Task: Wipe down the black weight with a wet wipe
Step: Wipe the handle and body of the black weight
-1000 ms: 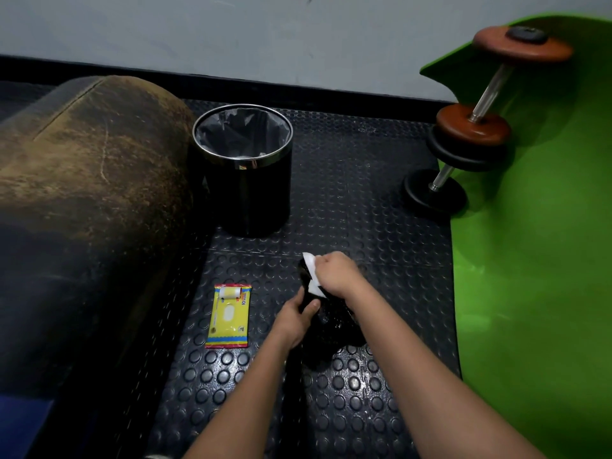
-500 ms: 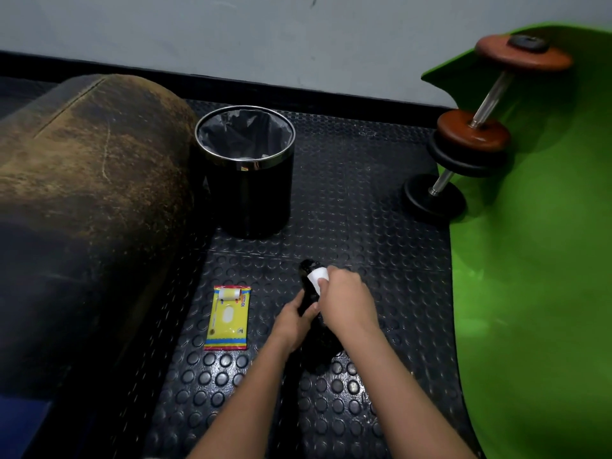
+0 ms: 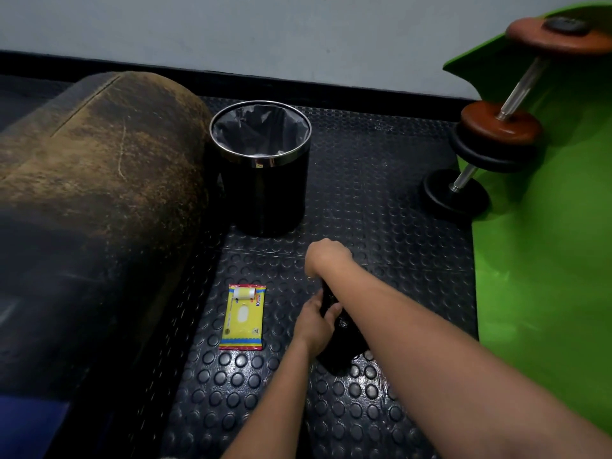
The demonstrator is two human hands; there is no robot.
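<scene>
The black weight (image 3: 341,347) lies on the studded rubber floor, mostly hidden by my arms. My left hand (image 3: 314,321) grips its near-left side, fingers curled round it. My right hand (image 3: 326,256) is curled over the weight's far end, knuckles up. The wet wipe is hidden under that hand and no white shows.
A yellow wipes pack (image 3: 243,318) lies just left of my hands. A black bin (image 3: 260,167) with a liner stands behind them. A worn brown cushion (image 3: 99,160) fills the left. A dumbbell (image 3: 496,127) rests on the green mat (image 3: 546,276) at the right.
My right hand has slid from the weight's middle to its far end, and the white wipe that showed before is now covered. My left hand keeps its grip.
</scene>
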